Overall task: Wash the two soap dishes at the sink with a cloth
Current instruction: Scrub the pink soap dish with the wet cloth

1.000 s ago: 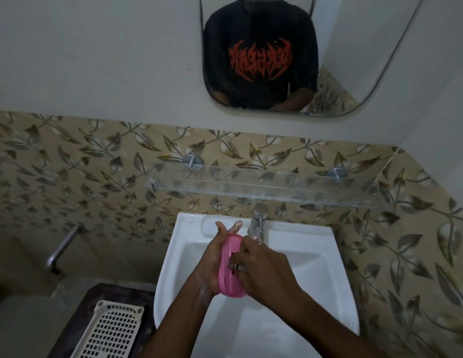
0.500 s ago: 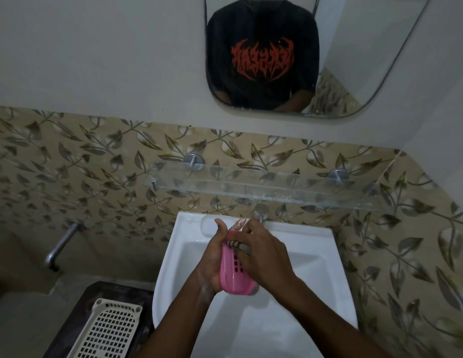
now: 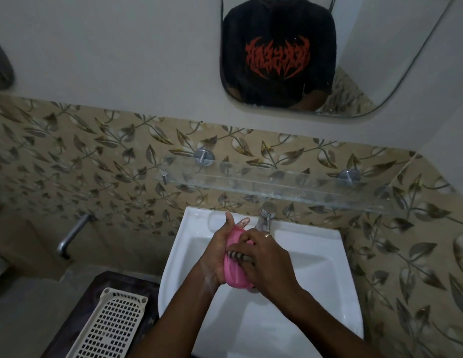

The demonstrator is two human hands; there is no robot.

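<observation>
A pink soap dish [image 3: 234, 271] is held upright on its edge over the white sink [image 3: 315, 275]. My left hand [image 3: 220, 254] cups it from the left, thumb up and soapy. My right hand [image 3: 269, 264] presses a small striped cloth [image 3: 236, 255] against the dish's inner face; most of the cloth is hidden under my fingers. A second soap dish is not visible.
The chrome tap [image 3: 266, 215] stands just behind my hands at the sink's back rim. A glass shelf [image 3: 276, 187] hangs above it, under a mirror [image 3: 328, 55]. A cream perforated basket [image 3: 108, 326] lies on a dark stand left of the sink. A wall spout [image 3: 72, 233] sticks out at left.
My right hand slid from the dish's top end back down to its middle, rubbing the cloth over it. My left hand keeps the same hold.
</observation>
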